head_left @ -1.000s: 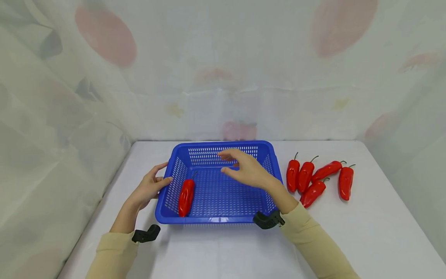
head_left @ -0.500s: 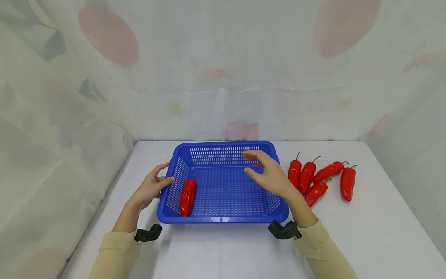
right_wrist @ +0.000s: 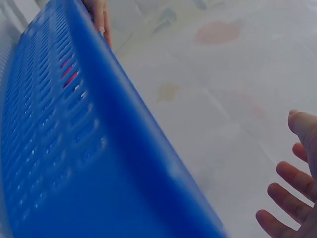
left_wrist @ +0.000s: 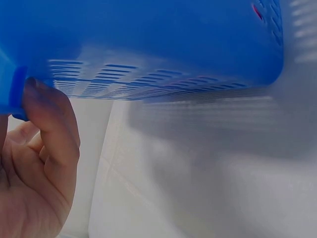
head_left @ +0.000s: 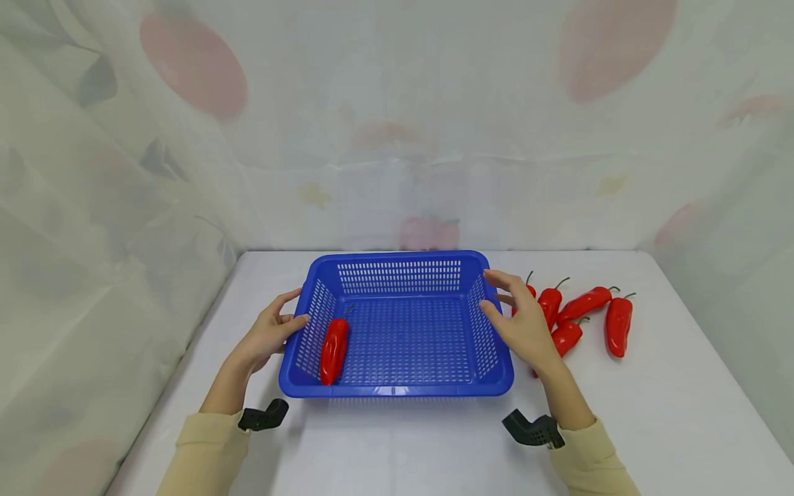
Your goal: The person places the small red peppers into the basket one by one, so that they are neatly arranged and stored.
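A blue plastic basket (head_left: 397,391) with slotted walls stands mid-table in the head view. One red chili pepper (head_left: 334,353), stem pointing away, lies inside along its left wall. My left hand (head_left: 265,337) grips the left rim, thumb over the top; the left wrist view shows its fingers (left_wrist: 57,131) curled up under the edge. At the right rim, my right hand (head_left: 524,324) holds nothing, thumb and fingers spread apart. Several red chili peppers (head_left: 617,327) lie right of the basket, some partly hidden behind that hand. The right wrist view shows its fingers (right_wrist: 292,198) apart from the rim.
A white-covered table (head_left: 397,448) carries everything. Pale cloth (head_left: 397,186) with faded fruit prints hangs behind and at both sides. Each wrist wears a black camera mount, such as the right one (head_left: 533,430).
My right hand has moved right, from over the basket's middle to its right rim, now covering part of the loose peppers. My left hand still holds the left rim.
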The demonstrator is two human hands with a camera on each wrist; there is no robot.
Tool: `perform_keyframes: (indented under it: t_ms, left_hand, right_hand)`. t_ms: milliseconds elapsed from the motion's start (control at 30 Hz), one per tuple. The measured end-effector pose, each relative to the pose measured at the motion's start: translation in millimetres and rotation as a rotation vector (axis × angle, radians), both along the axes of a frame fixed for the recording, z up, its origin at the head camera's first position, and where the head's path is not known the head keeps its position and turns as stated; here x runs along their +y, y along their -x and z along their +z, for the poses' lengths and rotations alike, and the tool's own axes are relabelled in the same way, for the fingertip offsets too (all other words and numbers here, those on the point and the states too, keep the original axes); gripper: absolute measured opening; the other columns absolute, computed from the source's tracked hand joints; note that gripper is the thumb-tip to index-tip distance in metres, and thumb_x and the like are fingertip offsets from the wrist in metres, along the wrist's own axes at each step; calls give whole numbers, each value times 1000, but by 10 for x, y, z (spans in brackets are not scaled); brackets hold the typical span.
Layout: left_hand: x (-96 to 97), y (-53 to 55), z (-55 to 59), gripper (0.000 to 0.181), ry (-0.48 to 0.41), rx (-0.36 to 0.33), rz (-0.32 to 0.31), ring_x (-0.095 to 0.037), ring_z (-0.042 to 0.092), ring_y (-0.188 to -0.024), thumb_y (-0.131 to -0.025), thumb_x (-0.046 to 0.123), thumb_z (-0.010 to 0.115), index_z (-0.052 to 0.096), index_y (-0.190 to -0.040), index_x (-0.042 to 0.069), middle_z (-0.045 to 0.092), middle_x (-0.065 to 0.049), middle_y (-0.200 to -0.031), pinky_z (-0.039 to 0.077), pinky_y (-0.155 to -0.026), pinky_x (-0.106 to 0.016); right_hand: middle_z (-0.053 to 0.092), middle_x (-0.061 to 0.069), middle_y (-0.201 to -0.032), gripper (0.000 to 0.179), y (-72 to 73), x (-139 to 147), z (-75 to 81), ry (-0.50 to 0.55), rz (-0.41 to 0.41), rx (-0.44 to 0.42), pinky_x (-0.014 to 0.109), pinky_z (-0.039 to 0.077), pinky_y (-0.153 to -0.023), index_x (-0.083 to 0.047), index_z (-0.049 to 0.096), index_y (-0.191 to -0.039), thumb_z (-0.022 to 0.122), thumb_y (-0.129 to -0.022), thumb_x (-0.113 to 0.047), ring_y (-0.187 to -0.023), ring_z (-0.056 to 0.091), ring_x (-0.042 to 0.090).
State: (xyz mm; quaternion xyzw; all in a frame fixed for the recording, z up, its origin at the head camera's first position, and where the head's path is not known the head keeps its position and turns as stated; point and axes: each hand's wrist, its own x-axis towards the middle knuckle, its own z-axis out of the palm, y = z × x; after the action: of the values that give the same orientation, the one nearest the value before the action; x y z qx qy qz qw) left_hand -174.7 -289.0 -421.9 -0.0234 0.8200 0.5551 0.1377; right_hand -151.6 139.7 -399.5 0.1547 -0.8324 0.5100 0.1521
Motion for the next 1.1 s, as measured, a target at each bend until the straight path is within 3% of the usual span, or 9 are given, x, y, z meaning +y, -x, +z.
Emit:
perform_keyframes:
  t_ms: [200,233,300,433,533,700,933,1067,1100]
  left_hand:
    - [4,11,-9,71,-2,2,4,-29,68,-81,-90,30,59,17,-147,23,59,-26,-109,56,-66,-46]
    - [4,13,-10,71,-2,2,4,-29,68,-81,-90,30,59,17,-147,23,59,-26,-108,56,-66,-46]
    - [4,13,-11,71,2,2,4,-29,68,-81,-90,30,59,17,-147,23,59,-25,-107,56,-66,-46]
    - [5,9,-12,71,8,4,6,-28,68,-80,-90,30,59,17,-147,23,60,-24,-104,56,-66,-45]
    - [5,6,-11,71,5,3,6,-28,68,-80,-90,30,60,18,-147,23,60,-24,-104,56,-66,-46]
    - [2,8,-14,71,5,1,6,-28,68,-79,-89,31,60,18,-147,23,59,-24,-104,56,-66,-46]
    - [-4,9,-17,72,8,0,2,-28,68,-80,-89,32,60,18,-147,24,59,-25,-105,56,-65,-46]
    - [-7,12,-20,71,10,6,-3,-29,68,-80,-89,31,60,18,-147,24,59,-25,-106,56,-65,-46]
    - [-8,12,-22,71,11,7,-3,-29,68,-80,-89,31,60,18,-147,23,59,-25,-106,56,-65,-46]
  right_hand:
    - [47,21,-132,50,-187,62,117,21,-139,-28,54,42,-94,2,41,-133,58,-86,2,-120,46,35]
    - [47,20,-132,51,-182,103,70,23,-160,-34,54,42,-94,0,40,-134,58,-87,0,-121,46,34]
    - [47,12,-135,51,-92,247,-193,12,-208,-33,44,45,-95,-9,40,-137,58,-89,-9,-122,47,26]
    - [46,6,-136,54,-3,464,-529,10,-273,-70,43,45,-96,-22,38,-140,59,-90,-22,-123,46,23]
    - [45,11,-137,56,-93,493,-471,3,-316,-121,52,42,-95,-19,36,-141,59,-90,-21,-123,44,29]
    - [43,11,-138,57,-113,643,-655,-12,-396,-140,46,41,-99,-21,34,-142,58,-90,-25,-125,42,28]
    - [40,12,-140,60,-128,855,-841,22,-441,-187,51,38,-101,-22,32,-142,59,-89,-28,-128,37,32]
    - [38,12,-141,62,-146,928,-882,10,-509,-268,51,39,-100,-22,31,-143,58,-89,-35,-129,35,33]
    - [39,13,-141,62,-170,915,-830,3,-527,-292,54,40,-98,-21,31,-143,56,-89,-36,-128,36,34]
